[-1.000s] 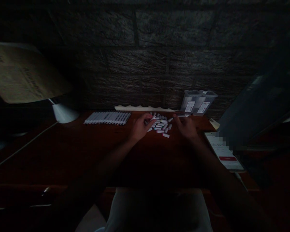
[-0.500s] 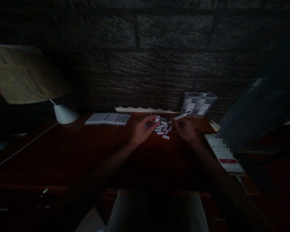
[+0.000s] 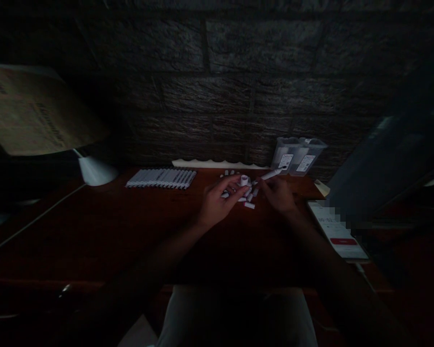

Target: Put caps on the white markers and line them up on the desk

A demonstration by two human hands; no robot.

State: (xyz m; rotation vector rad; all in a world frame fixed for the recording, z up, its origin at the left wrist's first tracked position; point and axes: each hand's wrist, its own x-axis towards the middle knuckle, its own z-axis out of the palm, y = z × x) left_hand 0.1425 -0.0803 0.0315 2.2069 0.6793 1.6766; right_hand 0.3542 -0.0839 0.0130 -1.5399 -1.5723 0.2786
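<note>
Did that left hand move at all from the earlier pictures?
Yes: the left hand, pinching a white cap, has shifted slightly to the right, farther from the row of markers on the table.

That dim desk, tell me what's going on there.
A person is working at a reddish-brown wooden desk with both hands. The left hand holds a small white hollow cap between its fingers, and the right hand grips a slim white marker, its dark end pointing away from the cap. Cap and marker are apart. More small white caps lie loose around the left hand, and a neat row of white markers lies farther left.
</note>
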